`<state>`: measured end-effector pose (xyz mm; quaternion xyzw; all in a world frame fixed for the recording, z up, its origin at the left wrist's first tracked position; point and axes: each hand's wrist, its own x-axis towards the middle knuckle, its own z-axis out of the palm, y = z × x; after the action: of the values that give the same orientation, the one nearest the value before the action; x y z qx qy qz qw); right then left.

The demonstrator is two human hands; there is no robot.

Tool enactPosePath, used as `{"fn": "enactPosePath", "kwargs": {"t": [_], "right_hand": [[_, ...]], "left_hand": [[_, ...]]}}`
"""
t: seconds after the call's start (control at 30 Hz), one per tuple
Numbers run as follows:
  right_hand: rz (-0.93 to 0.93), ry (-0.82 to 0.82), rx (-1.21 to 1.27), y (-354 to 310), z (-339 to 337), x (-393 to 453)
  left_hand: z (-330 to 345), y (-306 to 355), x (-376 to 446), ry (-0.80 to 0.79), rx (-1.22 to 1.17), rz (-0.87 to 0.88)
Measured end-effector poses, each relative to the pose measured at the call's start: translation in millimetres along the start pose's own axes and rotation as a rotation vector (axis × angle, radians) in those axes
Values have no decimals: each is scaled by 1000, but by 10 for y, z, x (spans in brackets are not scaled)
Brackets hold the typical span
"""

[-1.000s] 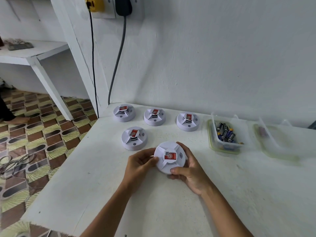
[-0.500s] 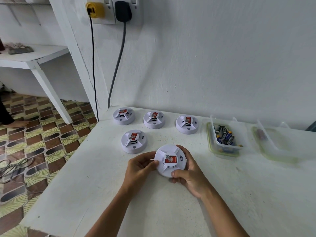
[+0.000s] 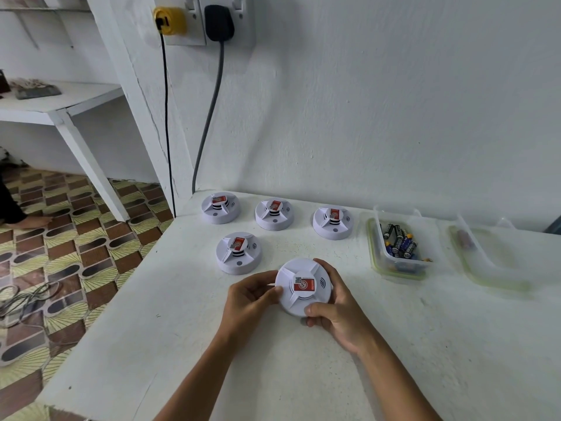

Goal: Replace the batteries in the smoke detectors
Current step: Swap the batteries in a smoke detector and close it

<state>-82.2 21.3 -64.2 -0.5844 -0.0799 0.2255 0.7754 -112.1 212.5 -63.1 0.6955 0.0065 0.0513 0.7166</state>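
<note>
yellow plug (image 3: 170,21) | black plug (image 3: 219,23) | patterned floor (image 3: 60,256) | shelf (image 3: 54,101)

Batteries (image 3: 400,242) in tub (image 3: 394,268) (right of detectors (image 3: 274,214)), lid (image 3: 485,265) further rt.

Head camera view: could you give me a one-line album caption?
Both hands, left hand and right hand, grip a smoke detector beside a tub of batteries.

Bare table (image 3: 212,344) near the edge; four detectors (image 3: 238,253) and battery tub (image 3: 394,270) behind.
</note>
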Motion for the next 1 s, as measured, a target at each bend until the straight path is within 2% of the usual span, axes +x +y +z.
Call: {"fn": "enactPosePath", "kwargs": {"t": [0.67, 0.87, 1.0], "right_hand": [[10, 12, -10, -33, 21, -35], [48, -19, 218, -38, 18, -9], [69, -40, 281, -39, 9, 0]], "left_hand": [[-3, -7, -2, 7, 20, 1], [-10, -8, -2, 1, -3, 14], [-9, -6, -4, 3, -12, 20]]}}
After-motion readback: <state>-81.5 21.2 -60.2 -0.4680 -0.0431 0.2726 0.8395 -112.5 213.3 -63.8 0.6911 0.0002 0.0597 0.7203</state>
